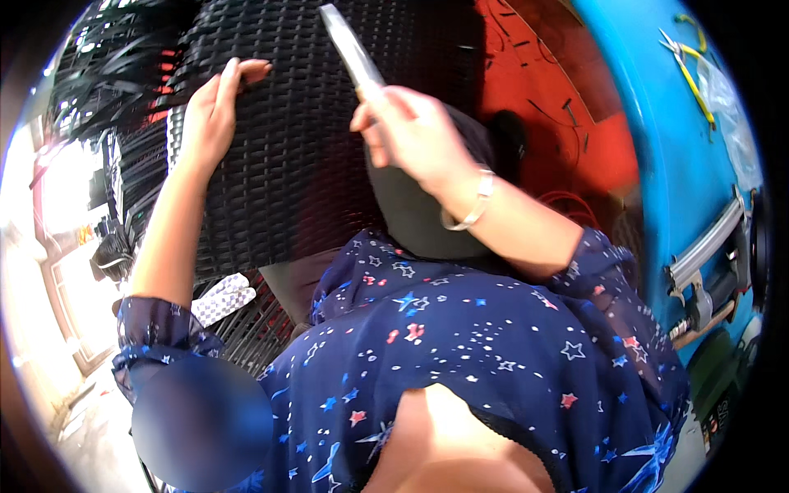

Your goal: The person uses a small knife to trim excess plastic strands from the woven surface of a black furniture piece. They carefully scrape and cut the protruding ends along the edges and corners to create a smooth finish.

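A black woven wicker panel (279, 156) fills the middle of the view in front of me. My left hand (215, 119) is at the panel's left side, fingers stretched out and bent over the weave; I see nothing held in it. My right hand (415, 131), with a bracelet (477, 201) at its wrist, is closed around a flat, silvery, bar-shaped tool (349, 45). The tool points up and to the left above the weave, and its exact kind is unclear. Part of its grip is hidden by my fingers.
Loose black strands (115, 78) stick out at the far left. To the right, a blue surface (633, 49) carries yellow-handled pliers (694, 82), a clear plastic bag (723, 107) and a metal hand tool (711, 246). Black scraps lie on the red floor (534, 82).
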The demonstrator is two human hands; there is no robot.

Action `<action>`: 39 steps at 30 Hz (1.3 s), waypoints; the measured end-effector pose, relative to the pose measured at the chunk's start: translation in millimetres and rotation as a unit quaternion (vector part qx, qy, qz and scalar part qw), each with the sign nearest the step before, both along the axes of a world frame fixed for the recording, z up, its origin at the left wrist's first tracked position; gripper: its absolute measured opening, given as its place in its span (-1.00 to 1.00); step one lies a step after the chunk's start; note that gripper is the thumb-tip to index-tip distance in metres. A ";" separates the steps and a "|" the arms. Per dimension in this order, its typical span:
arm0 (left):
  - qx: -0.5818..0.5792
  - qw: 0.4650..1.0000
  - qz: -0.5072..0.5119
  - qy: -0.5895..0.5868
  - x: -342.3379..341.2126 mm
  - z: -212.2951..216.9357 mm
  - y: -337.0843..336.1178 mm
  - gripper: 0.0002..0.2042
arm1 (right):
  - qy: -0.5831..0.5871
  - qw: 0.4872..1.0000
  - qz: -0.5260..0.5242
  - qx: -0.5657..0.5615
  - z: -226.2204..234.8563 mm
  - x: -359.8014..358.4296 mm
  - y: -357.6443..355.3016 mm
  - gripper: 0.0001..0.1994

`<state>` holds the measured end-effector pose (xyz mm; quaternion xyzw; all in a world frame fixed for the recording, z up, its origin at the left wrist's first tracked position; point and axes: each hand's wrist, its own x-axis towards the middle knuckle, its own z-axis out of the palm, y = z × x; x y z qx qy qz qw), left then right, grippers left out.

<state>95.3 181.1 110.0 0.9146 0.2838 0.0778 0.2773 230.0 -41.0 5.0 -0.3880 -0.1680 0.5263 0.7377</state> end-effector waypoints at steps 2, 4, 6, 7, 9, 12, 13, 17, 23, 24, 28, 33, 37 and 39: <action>-0.102 0.994 0.016 -0.020 6.4 -4.3 12.0 -0.52 | -0.123 0.992 -0.025 -0.033 4.9 36.2 -21.2 -0.68; -0.194 0.979 0.048 -0.032 20.2 -2.7 13.5 -0.52 | -0.332 0.932 -0.112 -0.091 -2.2 79.5 -45.0 -0.74; -0.216 0.972 0.083 -0.029 21.4 1.7 19.6 -0.56 | -0.509 0.833 -0.134 -0.169 4.8 133.5 -86.5 -0.71; -0.220 0.969 0.103 -0.037 21.4 -0.2 23.4 -0.56 | -0.537 0.801 -0.129 -0.233 7.9 164.1 -108.9 -0.66; -0.284 0.950 0.103 -0.075 23.3 -4.6 21.9 -0.47 | -0.584 0.677 -0.167 -0.415 11.5 212.8 -161.0 -0.62; -0.244 0.962 0.109 -0.061 25.8 -6.1 18.7 -0.45 | -0.606 0.577 -0.175 -0.519 -5.4 284.3 -250.0 -0.58; -0.246 0.959 0.119 -0.073 26.1 -7.2 16.7 -0.45 | -0.605 0.547 -0.174 -0.552 -8.5 292.8 -265.4 -0.59; -0.239 0.957 0.135 -0.096 32.1 -12.1 14.1 -0.46 | -0.560 0.545 -0.179 -0.597 -27.0 318.4 -296.8 -0.56; -0.243 0.947 0.148 -0.150 41.6 -23.2 15.3 -0.46 | -0.710 0.378 -0.195 -0.561 -31.5 341.1 -295.2 -0.50; -0.262 0.939 0.149 -0.163 43.2 -27.8 12.9 -0.45 | -0.754 0.333 -0.225 -0.520 -30.2 344.1 -287.1 -0.51; -0.202 0.972 0.084 -0.090 31.6 -32.1 36.8 -0.47 | -0.682 0.653 -0.229 -0.236 21.5 265.9 -120.7 -0.62; -0.233 0.960 0.060 -0.144 52.7 -18.1 -9.7 -0.50 | -0.656 0.735 -0.129 0.109 51.2 139.5 101.6 -0.74; -0.206 0.970 0.060 -0.118 54.8 12.9 -37.3 -0.50 | -0.577 0.753 -0.223 0.225 58.7 106.6 186.9 -0.74; -0.194 0.974 0.062 -0.102 65.2 32.7 -60.4 -0.50 | -0.561 0.707 -0.304 0.304 91.1 108.5 189.0 -0.80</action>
